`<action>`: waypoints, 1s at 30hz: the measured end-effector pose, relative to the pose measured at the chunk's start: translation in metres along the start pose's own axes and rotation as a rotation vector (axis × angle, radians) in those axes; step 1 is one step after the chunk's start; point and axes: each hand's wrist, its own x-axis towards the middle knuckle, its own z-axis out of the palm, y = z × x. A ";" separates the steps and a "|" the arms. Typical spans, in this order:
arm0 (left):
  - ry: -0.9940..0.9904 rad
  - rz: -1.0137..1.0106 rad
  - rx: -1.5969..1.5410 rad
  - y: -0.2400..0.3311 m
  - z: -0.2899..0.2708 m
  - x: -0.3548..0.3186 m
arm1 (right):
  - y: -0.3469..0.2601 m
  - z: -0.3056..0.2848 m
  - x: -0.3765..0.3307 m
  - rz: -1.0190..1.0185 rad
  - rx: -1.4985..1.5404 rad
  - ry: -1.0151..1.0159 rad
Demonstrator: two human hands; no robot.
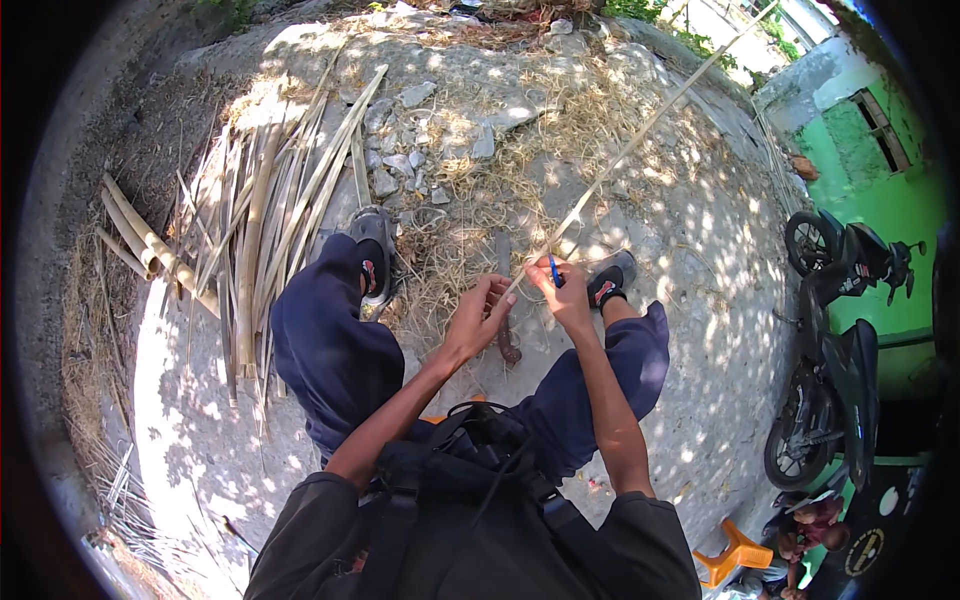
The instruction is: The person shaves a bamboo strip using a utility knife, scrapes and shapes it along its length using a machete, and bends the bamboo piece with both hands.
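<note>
A long, pale bamboo strip (622,160) slants from between my hands up to the far right. Near its close end, the fingers and thumb of my left hand (478,322) pinch the strip. My right hand (566,298) is closed beside it, with a slim blue pen-like tool (555,268) in its fingers. That tool's tip and exact kind are too small to make out. Below my hands, between my feet, lies a machete-like knife with a curved brown handle (509,347), its blade partly hidden by them.
Split bamboo strips (262,230) lie heaped at the left, beside round bamboo poles (150,240). Stones (400,162) and pale shavings (455,240) cover the ground ahead. A motorbike (840,390) stands at the right by a green wall. An orange stool (733,555) and a person (815,530) are lower right.
</note>
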 end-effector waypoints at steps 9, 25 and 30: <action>0.014 -0.036 -0.317 -0.002 0.004 0.003 | -0.020 0.003 -0.007 -0.233 -0.302 0.040; 0.049 -0.105 -0.215 0.005 0.004 0.003 | -0.026 0.001 -0.013 -0.414 -0.685 0.066; 0.049 -0.049 -0.173 0.003 0.007 0.002 | -0.032 -0.003 -0.017 -0.437 -0.710 0.085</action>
